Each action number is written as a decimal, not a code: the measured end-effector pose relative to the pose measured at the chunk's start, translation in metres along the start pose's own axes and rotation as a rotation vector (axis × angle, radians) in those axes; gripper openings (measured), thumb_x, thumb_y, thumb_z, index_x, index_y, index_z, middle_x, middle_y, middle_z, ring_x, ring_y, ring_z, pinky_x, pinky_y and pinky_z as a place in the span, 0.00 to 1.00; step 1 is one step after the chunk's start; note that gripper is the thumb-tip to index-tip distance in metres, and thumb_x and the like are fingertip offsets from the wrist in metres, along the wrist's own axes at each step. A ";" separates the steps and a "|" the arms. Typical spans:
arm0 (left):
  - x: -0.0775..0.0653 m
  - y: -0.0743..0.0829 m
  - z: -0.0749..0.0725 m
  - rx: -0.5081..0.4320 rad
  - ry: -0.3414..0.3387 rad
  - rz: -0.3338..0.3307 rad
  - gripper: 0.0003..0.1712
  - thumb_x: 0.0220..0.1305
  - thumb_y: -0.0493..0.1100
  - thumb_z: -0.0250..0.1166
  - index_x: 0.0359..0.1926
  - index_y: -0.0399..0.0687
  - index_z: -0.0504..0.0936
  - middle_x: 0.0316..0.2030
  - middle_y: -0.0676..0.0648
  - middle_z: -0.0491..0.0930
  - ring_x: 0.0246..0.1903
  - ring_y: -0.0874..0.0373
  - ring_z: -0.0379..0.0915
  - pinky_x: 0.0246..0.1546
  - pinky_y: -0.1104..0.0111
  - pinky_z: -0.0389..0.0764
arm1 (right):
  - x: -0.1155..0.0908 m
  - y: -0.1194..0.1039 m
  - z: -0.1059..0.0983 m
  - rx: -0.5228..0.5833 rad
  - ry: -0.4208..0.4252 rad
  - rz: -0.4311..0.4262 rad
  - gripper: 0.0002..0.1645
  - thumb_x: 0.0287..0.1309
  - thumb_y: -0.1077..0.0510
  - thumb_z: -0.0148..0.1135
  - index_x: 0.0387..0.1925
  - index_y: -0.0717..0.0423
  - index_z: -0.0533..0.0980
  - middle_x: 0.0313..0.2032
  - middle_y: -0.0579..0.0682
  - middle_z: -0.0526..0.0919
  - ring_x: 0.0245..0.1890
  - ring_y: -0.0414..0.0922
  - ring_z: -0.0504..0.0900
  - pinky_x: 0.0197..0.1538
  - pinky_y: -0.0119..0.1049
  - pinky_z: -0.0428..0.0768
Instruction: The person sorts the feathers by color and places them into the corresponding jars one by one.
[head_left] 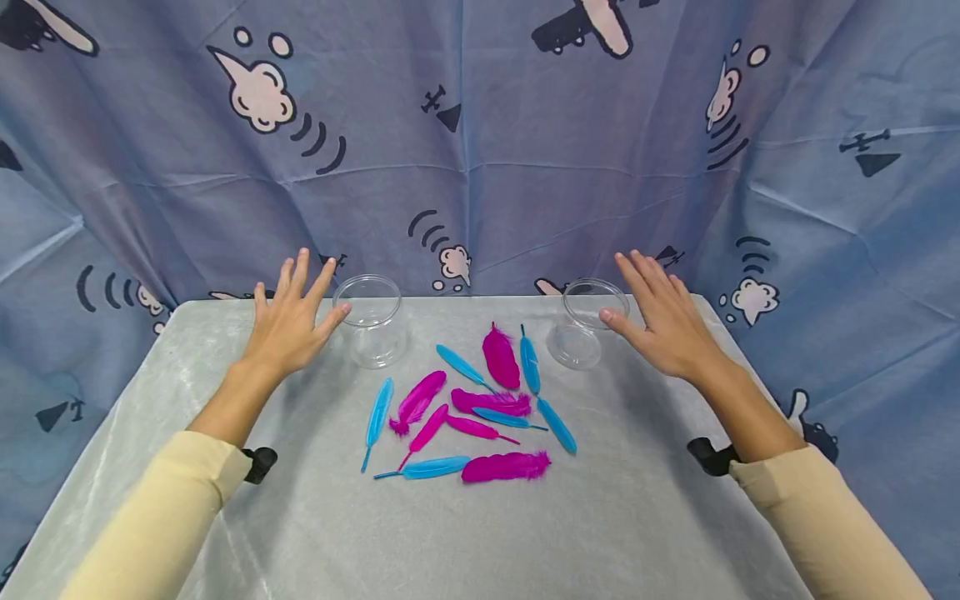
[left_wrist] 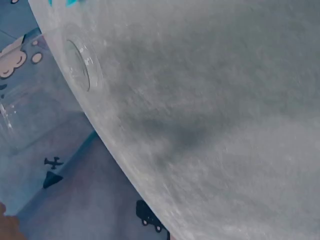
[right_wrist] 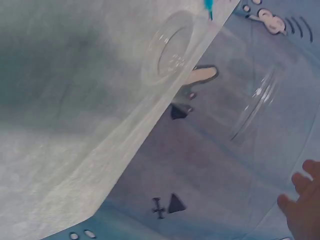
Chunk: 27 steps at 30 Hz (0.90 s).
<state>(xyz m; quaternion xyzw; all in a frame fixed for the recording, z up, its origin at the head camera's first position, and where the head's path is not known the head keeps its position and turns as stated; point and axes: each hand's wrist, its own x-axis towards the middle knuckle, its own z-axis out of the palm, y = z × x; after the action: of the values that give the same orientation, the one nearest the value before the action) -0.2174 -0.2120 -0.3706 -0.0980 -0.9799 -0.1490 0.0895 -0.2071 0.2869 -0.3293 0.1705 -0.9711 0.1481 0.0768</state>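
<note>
My left hand (head_left: 288, 327) hovers with spread, straight fingers beside a clear plastic cup (head_left: 378, 343) at the back left of the table. On the other side my right hand (head_left: 669, 327) is likewise spread and holds nothing, its thumb overlapping a second clear cup (head_left: 575, 347) in the head view. Between the cups and nearer me lie loose feathers: several magenta ones, such as this magenta feather (head_left: 506, 467), and several blue ones, such as this blue feather (head_left: 378, 423). Some of them overlap. In the right wrist view, fingertips (right_wrist: 300, 192) of the right hand show at the lower right.
A pale grey cloth covers the table (head_left: 315, 533). Behind its back edge hangs a blue curtain (head_left: 420, 108) printed with planes and clouds, which also runs along both sides. Dark straps (head_left: 260, 465) sit on both wrists.
</note>
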 end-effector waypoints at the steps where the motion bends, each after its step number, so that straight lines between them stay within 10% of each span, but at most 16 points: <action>1: 0.000 0.001 0.001 -0.029 -0.020 0.002 0.45 0.73 0.69 0.45 0.80 0.56 0.43 0.78 0.39 0.32 0.76 0.38 0.30 0.65 0.29 0.35 | -0.001 -0.004 0.000 0.011 0.002 -0.012 0.51 0.67 0.32 0.50 0.80 0.45 0.41 0.79 0.55 0.42 0.77 0.58 0.40 0.72 0.65 0.39; 14: 0.006 0.016 0.014 -0.487 -0.183 -0.071 0.69 0.61 0.64 0.67 0.77 0.52 0.23 0.78 0.43 0.28 0.76 0.40 0.31 0.70 0.38 0.44 | -0.013 -0.043 0.007 0.308 0.103 -0.002 0.53 0.54 0.44 0.74 0.76 0.46 0.57 0.69 0.57 0.68 0.58 0.58 0.75 0.55 0.64 0.74; 27: 0.010 0.013 0.030 -0.628 -0.124 -0.157 0.74 0.54 0.53 0.77 0.78 0.46 0.27 0.76 0.32 0.45 0.72 0.35 0.50 0.68 0.40 0.58 | -0.025 -0.043 0.036 0.576 -0.044 0.020 0.43 0.59 0.53 0.72 0.72 0.54 0.63 0.62 0.60 0.74 0.46 0.52 0.84 0.51 0.53 0.81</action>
<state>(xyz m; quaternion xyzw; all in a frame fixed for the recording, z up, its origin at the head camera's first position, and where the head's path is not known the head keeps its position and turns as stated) -0.2288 -0.1885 -0.3930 -0.0538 -0.8942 -0.4442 -0.0167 -0.1719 0.2452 -0.3572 0.1789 -0.8921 0.4150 0.0027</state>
